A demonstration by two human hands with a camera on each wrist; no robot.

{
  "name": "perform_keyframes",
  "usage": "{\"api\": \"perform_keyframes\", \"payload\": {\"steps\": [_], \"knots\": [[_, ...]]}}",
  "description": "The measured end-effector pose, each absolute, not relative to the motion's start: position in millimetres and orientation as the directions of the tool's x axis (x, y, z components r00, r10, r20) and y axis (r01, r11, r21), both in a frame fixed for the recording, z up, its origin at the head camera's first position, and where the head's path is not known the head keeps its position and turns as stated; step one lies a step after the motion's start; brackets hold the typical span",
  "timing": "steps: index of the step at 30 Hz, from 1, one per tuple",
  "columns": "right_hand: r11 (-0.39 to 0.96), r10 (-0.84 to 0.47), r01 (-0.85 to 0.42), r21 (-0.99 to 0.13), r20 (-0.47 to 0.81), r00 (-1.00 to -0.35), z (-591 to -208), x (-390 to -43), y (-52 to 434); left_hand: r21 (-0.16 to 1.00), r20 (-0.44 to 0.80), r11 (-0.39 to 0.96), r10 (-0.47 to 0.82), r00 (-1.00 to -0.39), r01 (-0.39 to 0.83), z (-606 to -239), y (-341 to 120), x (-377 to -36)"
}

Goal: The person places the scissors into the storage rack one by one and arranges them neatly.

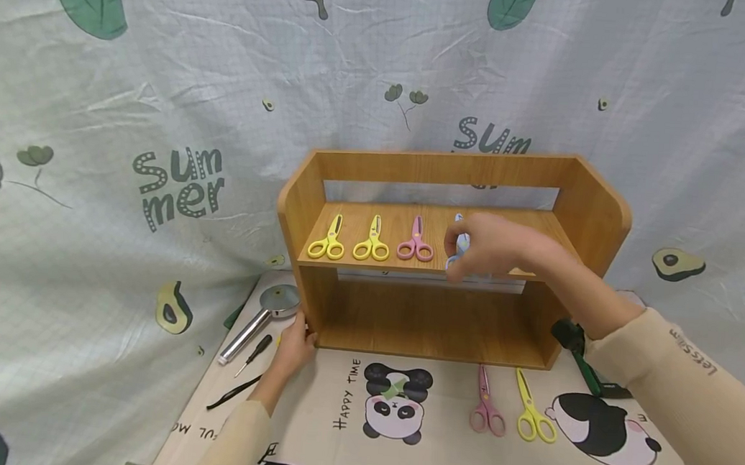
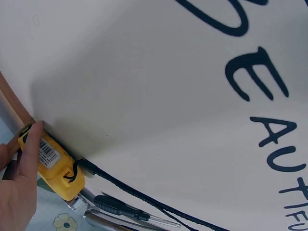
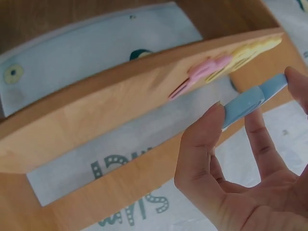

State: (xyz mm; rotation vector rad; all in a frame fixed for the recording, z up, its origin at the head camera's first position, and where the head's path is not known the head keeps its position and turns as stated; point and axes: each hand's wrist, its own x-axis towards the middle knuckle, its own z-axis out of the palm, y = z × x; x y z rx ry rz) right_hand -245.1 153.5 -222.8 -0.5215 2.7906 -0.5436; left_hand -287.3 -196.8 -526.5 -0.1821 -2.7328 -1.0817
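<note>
My right hand (image 1: 485,244) pinches light blue scissors (image 3: 245,103) by the handles between thumb and fingertips, over the upper board of a wooden shelf (image 1: 425,321). To its left on that board lie pink scissors (image 1: 416,241) and two yellow pairs (image 1: 372,241), blades pointing back. At the shelf's lower left corner, my left hand (image 1: 293,346) holds the side panel, with thumb and forefinger on either side. Its forefinger overlaps a yellow device (image 2: 60,175) with a barcode label and black strap; whether they touch, I cannot tell.
On the cloth in front lie pink scissors (image 1: 485,406) and yellow scissors (image 1: 531,413). A magnifying glass (image 1: 269,312) and a screwdriver (image 1: 257,350) lie left of the shelf. At its right is a green-and-black tool (image 1: 586,370), partly behind my right sleeve. A printed curtain (image 1: 226,93) hangs behind.
</note>
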Motion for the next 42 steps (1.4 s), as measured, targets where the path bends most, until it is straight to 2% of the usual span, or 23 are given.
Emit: {"api": "perform_keyframes", "payload": {"steps": [7,19,42], "knots": [[0.883,-0.343,-0.236,-0.406,-0.213,-0.915,-216,-272,149,0.67,0.233,0.718,0.038,-0.972,0.189,-524,-197,-287],[0.877,-0.275,-0.121,-0.465,-0.279,-0.92,-234,-312,145,0.664,0.244,0.72,0.045,-0.969,0.201,-525,-196,-284],[0.955,-0.205,-0.098,-0.281,-0.384,-0.9,-241,-337,138,0.665,0.244,0.72,0.044,-0.969,0.2,-523,-198,-284]]}}
